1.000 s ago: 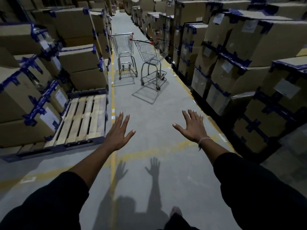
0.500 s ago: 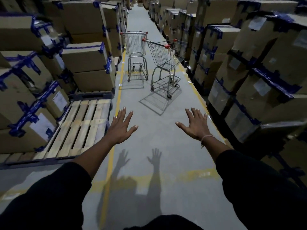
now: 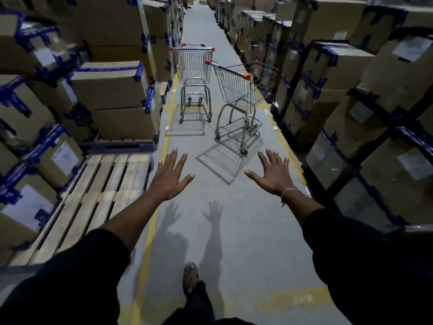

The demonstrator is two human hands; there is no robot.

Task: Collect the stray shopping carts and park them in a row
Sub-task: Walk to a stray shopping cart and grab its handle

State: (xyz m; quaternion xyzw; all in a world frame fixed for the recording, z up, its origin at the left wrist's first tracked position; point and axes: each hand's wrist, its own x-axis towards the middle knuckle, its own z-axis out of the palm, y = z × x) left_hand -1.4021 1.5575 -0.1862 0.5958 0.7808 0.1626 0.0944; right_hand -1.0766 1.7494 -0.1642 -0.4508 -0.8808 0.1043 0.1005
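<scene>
Two wire shopping carts with red handle ends stand in the warehouse aisle ahead. The far cart (image 3: 192,66) faces straight down the aisle at its left side. The near cart (image 3: 241,90) sits to its right, turned at an angle, its handle toward me. My left hand (image 3: 169,177) and my right hand (image 3: 273,175) are stretched out in front of me, palms down, fingers spread, holding nothing. Both hands are well short of the near cart.
Stacked cardboard boxes with blue tape (image 3: 112,90) line the left side, more boxes (image 3: 351,95) the right. An empty wooden pallet (image 3: 98,195) lies on the floor at my left. Yellow floor lines (image 3: 150,231) edge the grey aisle. My foot (image 3: 191,275) steps forward.
I have walked forward down the aisle, so both carts are closer and larger in view. My hands stay open and outstretched.
</scene>
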